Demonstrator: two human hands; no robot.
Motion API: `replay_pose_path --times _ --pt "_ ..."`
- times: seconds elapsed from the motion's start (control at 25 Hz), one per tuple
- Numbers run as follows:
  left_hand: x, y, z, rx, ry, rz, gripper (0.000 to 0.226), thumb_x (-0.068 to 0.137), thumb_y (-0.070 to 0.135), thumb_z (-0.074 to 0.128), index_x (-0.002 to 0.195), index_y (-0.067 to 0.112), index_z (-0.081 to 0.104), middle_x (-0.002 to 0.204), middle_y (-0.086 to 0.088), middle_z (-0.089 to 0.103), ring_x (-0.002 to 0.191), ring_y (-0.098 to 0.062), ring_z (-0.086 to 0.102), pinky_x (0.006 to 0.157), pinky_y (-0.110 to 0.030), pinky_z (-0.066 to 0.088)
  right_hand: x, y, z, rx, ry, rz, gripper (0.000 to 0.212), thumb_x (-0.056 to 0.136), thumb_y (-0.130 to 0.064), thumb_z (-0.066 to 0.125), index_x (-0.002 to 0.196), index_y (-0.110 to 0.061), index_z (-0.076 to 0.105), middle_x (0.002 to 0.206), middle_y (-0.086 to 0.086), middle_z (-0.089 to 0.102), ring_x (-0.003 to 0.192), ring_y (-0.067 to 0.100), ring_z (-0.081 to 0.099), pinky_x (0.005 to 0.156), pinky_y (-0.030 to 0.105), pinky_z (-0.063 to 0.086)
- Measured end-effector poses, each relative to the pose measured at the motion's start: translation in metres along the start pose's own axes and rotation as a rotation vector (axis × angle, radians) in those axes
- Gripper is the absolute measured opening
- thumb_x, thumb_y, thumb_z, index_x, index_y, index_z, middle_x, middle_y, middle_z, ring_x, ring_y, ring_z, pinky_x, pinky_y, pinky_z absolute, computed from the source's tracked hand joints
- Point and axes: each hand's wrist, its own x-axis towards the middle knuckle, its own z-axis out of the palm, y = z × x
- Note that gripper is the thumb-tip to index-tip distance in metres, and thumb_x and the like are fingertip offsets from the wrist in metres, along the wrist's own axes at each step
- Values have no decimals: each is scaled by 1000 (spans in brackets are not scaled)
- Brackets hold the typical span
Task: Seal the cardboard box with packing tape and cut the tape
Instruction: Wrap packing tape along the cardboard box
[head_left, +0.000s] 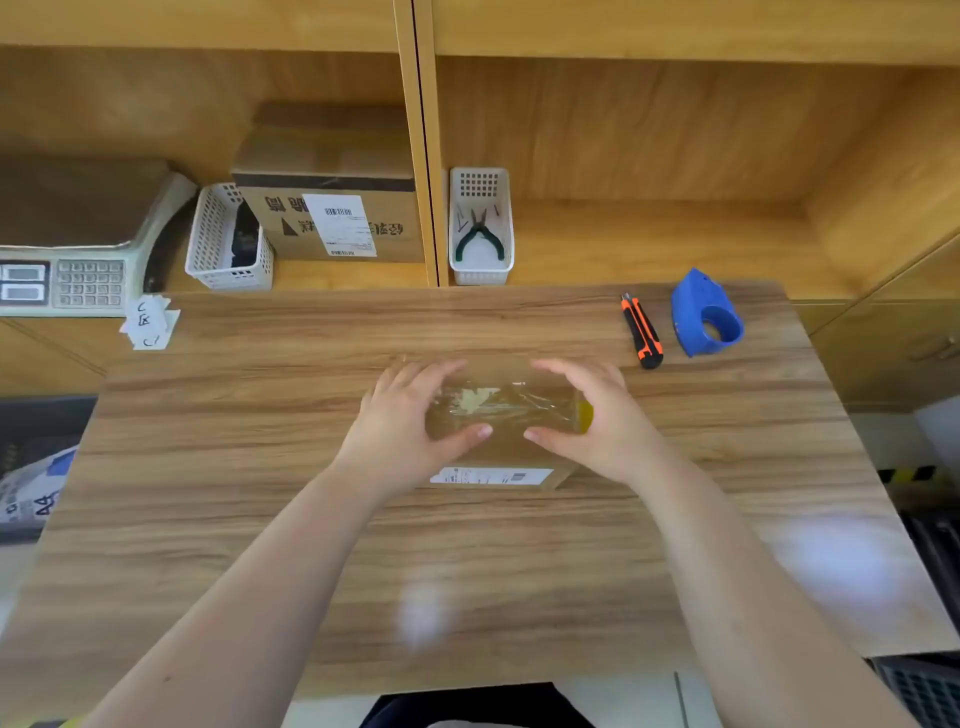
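step: smoothing tape; my left hand (410, 421) and right hand (592, 415) flat, spread on the cardboard box (501, 436); press outward, chase wrinkles

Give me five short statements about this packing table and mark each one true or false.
1. Both hands rest on the small cardboard box. True: the left hand and the right hand press on its two ends.
2. The utility knife is in the right hand. False: it lies on the table, beside the blue tape dispenser.
3. Pliers lie in a white basket on the shelf. True.
4. The box top is bare cardboard. False: shiny clear tape already covers it.
5. The tape dispenser sits left of the box. False: it is to the right and further back.
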Motion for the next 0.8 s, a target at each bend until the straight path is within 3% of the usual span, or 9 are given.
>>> replay_pose_path --times 0.12,0.2,0.36,0.44,0.56,0.64,0.72,0.8 --pt "7 -9 10 -44 9 28 63 88 43 64 146 32 39 153 3 41 147 -20 24 118 -46 26 5 6 8 -40 -6 10 67 73 -37 80 132 -41 49 123 -21 48 133 13 30 111 37 33" --pt "9 -15 25 19 -35 34 58 97 29 54 151 28 32 161 -2 28 152 -19 13 122 -41 17 11 15 16 -63 -43 45 63 77 -36 77 133 -38 50 135 -13 48 141 16 24 114 37 29" --pt "10 -26 59 470 -120 46 66 96 56 6 155 30 -6 164 -6 -15 152 -23 -12 122 -40 -8 27 31 23 -303 -116 -5 41 93 -31 60 133 -35 54 157 -11 32 149 12 10 120 40 16" --pt "14 -29 61 557 -112 83 73 86 69 -4 151 38 -17 160 -5 -25 151 -24 -16 121 -45 -12 40 33 20 -387 -156 2 44 97 -32 53 139 -38 46 160 -14 20 150 11 5 121 44 12" --pt "32 -39 52 646 -150 177 71 89 70 20 142 51 -23 163 -7 -22 151 -26 -15 120 -49 -11 60 34 9 -455 -236 92 61 94 -46 52 148 -43 23 162 -17 9 151 16 5 118 52 19" --pt "49 -47 46 683 -170 208 73 93 64 31 141 53 -23 163 -7 -21 151 -25 -16 120 -52 -11 68 33 6 -500 -240 140 64 92 -53 52 148 -47 21 161 -11 18 148 21 15 115 48 24" --pt "69 -51 38 675 -177 189 73 99 49 39 144 54 -19 164 -7 -20 151 -25 -18 119 -56 -11 73 28 11 -565 -148 181 66 91 -57 49 149 -43 21 152 -3 32 139 25 28 108 42 30" --pt "84 -45 30 643 -146 154 81 99 19 47 150 49 -8 165 -9 -13 152 -25 -14 120 -55 -9 79 21 20 -663 -25 242 71 90 -63 44 151 -35 21 140 6 43 127 31 39 99 42 36"
